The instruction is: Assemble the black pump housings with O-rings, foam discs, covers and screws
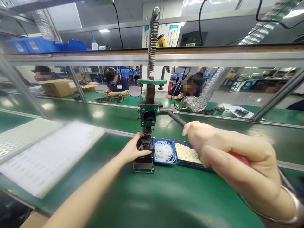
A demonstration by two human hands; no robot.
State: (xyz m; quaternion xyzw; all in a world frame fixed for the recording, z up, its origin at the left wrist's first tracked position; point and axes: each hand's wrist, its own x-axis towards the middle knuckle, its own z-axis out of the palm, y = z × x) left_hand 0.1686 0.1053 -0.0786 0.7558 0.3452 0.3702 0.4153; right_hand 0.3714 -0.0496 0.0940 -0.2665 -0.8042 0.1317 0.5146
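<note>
A green and black hand-operated arbor press (149,115) stands upright on the bench in front of me. My right hand (234,158) is closed around its lever (176,118), and a bit of red grip shows inside my fist. Down at the press base, my left hand (132,150) has thumb and fingers placed on either side of a dark round-topped part (145,145) under the ram. The part's lower details are hard to make out. Right of the base sit a blue tray (154,161) of clear white rings and a dark tray (187,163) of small cream pieces, partly behind my right hand.
White perforated sheets (57,152) lie at the left on the green bench (142,199). Overhead runs a shelf with blue bins (35,45). Beyond the frame, co-workers sit at another bench (133,104) near a silver duct (210,90) and a cardboard box (57,87).
</note>
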